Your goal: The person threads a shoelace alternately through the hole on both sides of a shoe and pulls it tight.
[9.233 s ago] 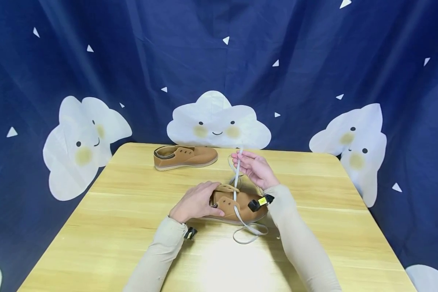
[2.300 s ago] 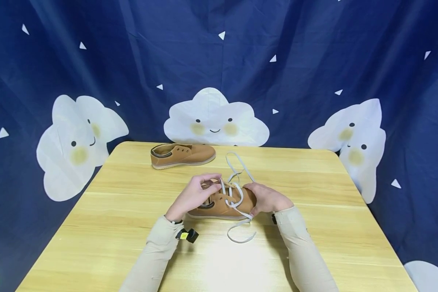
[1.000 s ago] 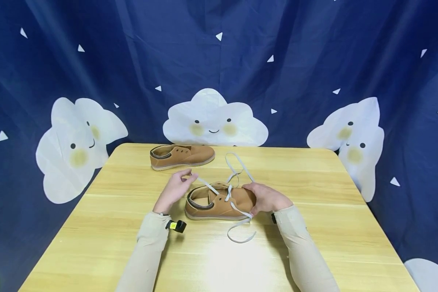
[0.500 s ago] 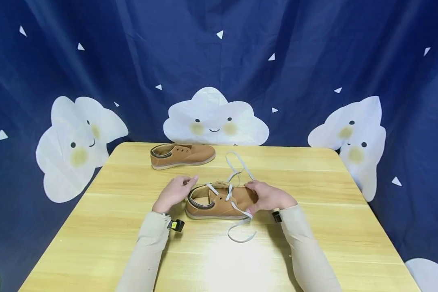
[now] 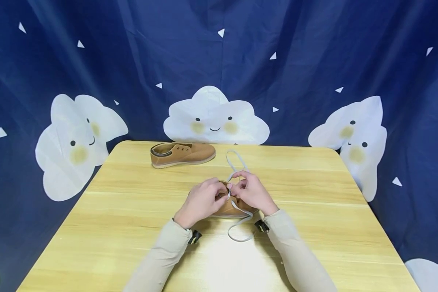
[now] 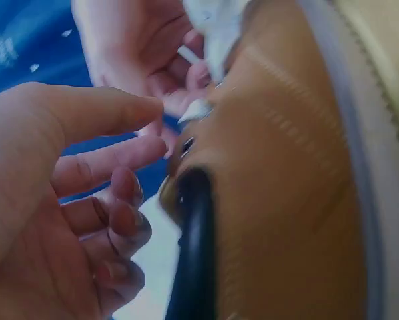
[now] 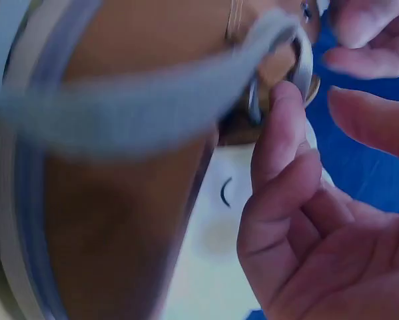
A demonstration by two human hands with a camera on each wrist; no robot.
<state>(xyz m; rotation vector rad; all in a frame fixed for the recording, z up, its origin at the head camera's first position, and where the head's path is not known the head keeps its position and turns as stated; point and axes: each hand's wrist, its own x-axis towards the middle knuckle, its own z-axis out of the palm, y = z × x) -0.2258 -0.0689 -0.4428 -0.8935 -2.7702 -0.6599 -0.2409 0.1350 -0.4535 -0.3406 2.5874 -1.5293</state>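
Note:
A brown shoe [image 5: 227, 210] stands on the table with its toe to the right, partly hidden by both hands. A pale shoelace [image 5: 241, 224] runs through some of its eyelets. My left hand [image 5: 203, 199] is over the shoe's opening; in the left wrist view its fingers [image 6: 112, 153] are loosely bent beside the eyelets, with no lace between them. My right hand [image 5: 253, 192] is bent over the lacing. A white lace tip [image 6: 188, 55] shows among its fingers in the left wrist view, and in the right wrist view a fingertip [image 7: 289, 100] touches a lace loop [image 7: 302, 53].
A second brown shoe [image 5: 184, 155], with no lace in its eyelets, stands at the back of the wooden table [image 5: 113, 227]. One lace loop [image 5: 237, 156] lies behind the laced shoe, another in front. A blue curtain [image 5: 219, 61] with clouds hangs behind.
Since half a second ago, my right hand has left the toe and moved up to the lacing. My left hand has come rightward over the opening. Earlier it pulled a lace end left and let go.

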